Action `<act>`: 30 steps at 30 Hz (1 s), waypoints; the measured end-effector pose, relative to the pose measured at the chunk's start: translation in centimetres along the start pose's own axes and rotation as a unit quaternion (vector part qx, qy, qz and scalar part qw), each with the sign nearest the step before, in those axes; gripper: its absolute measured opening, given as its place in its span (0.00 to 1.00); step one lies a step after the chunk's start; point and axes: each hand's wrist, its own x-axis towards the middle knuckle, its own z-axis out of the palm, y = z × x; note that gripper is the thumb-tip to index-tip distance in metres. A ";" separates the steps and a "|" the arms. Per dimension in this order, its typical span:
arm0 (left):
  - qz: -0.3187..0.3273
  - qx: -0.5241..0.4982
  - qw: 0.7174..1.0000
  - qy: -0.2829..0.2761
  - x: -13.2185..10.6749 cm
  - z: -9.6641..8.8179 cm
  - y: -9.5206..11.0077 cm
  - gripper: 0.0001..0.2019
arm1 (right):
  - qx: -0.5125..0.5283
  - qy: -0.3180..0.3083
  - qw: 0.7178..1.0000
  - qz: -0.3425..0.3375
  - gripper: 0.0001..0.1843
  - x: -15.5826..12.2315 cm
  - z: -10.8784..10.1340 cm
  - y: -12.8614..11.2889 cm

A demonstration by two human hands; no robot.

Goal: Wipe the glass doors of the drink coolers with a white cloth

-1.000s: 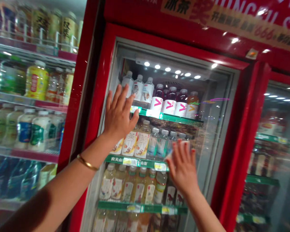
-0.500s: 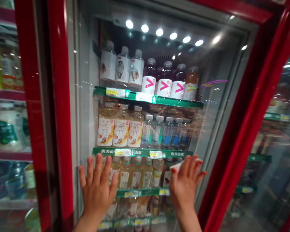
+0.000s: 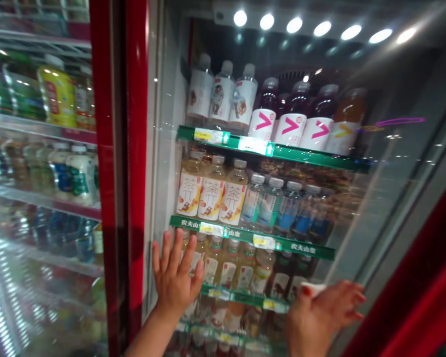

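Observation:
My left hand [image 3: 176, 275] is raised with its fingers spread, in front of the glass door of a drinks cooler. Whether the palm touches the glass I cannot tell. Over at the lower right, my right hand [image 3: 323, 315] is blurred, its thumb bent toward the fingers. A small white thing [image 3: 315, 288] shows between that thumb and the fingers; its kind is unclear. Behind the glass stand tea bottles [image 3: 210, 193] with white and yellow labels, and blue-labelled bottles [image 3: 288, 206] beside them. Higher up are dark bottles [image 3: 292, 121] with pink-marked labels.
The cooler's red frame [image 3: 137, 148] rises left of my hands, and another red edge [image 3: 416, 302] slants across the lower right. A second cooler at left holds a yellow bottle [image 3: 57, 94] and others. Green shelf strips [image 3: 315, 157] carry price tags. Lamps reflect on the glass.
The view has swung left and tilted, showing more of the left cooler. My right hand has moved right and down and turned sideways, the white thing moving with it. My left hand stays spread.

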 end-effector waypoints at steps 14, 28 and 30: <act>-0.038 0.004 0.999 -0.011 -1.2 0.2 0.3 0.42 | 0.009 -0.018 0.999 -0.035 0.43 2.0 -0.8 0.5; 0.015 -0.056 0.996 -0.061 -3.3 -1.5 -2.3 0.37 | 0.030 -0.048 0.982 -0.181 0.41 5.0 -0.6 -8.9; 0.002 -0.111 0.993 -0.032 -4.1 -1.1 -2.6 0.36 | 0.036 -0.031 0.990 -0.130 0.42 7.0 -0.8 -9.4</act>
